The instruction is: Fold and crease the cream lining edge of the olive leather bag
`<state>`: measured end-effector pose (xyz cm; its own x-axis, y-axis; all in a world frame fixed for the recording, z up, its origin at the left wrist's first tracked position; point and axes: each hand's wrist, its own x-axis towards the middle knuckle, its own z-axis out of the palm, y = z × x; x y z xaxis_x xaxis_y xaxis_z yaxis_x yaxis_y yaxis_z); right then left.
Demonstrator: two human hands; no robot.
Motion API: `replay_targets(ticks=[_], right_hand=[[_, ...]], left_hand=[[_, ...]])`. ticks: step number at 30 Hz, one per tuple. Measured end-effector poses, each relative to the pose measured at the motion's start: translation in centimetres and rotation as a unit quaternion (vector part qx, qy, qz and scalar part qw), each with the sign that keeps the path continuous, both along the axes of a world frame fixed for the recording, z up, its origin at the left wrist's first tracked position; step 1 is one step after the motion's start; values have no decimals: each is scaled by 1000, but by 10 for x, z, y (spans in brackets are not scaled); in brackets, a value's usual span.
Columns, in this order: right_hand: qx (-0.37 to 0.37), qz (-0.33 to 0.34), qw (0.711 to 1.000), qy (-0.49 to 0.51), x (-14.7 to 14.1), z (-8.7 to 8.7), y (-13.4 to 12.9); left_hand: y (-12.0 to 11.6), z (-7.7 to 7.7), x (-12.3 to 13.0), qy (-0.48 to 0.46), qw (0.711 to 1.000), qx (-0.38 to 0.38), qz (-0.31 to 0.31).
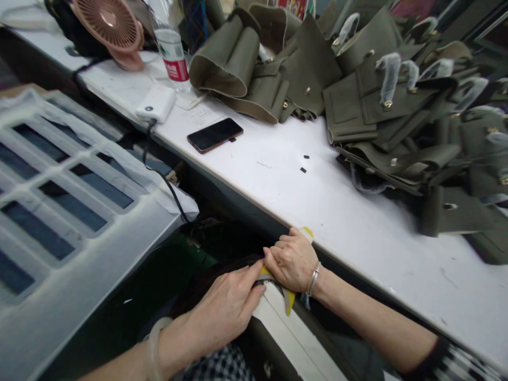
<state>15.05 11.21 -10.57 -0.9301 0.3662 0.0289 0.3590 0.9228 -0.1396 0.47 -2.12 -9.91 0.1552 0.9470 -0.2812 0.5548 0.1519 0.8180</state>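
At the lower middle, my right hand point(296, 260) is closed around a yellow-edged strip point(289, 302), whose ends stick out above and below the fist. Just left of it, my left hand point(228, 304) has its fingers pressed together against the strip and the end of a long white piece point(291, 336). The white piece runs down toward the bottom edge, with dark olive material beside it. The fingertips of both hands nearly meet. What lies under my left palm is hidden.
A white table point(278, 196) crosses diagonally, carrying a phone point(215, 135), a white device point(156, 103), a bottle point(172, 55), a pink fan point(111, 26) and piled olive bag pieces point(357, 106). A slotted, pale-covered rack point(51, 211) stands left; a black cable point(166, 182) hangs near it.
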Motion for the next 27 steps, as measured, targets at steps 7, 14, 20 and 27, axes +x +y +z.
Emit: replay_targets(ticks=[7,14,20,27], right_hand=[[-6,-31,999,6,4,1,-10],[-22,-92,995,-21,9,2,-27],[-23,-130,990,-42,12,4,-39],[-8,-149,987,-61,15,6,-46]], left_hand=[[-2,-3,2,-20,1000,17,13],[-1,-4,-4,-73,997,12,-2],[16,-6,-18,-331,937,-100,46],[26,-20,-17,-394,904,-156,55]])
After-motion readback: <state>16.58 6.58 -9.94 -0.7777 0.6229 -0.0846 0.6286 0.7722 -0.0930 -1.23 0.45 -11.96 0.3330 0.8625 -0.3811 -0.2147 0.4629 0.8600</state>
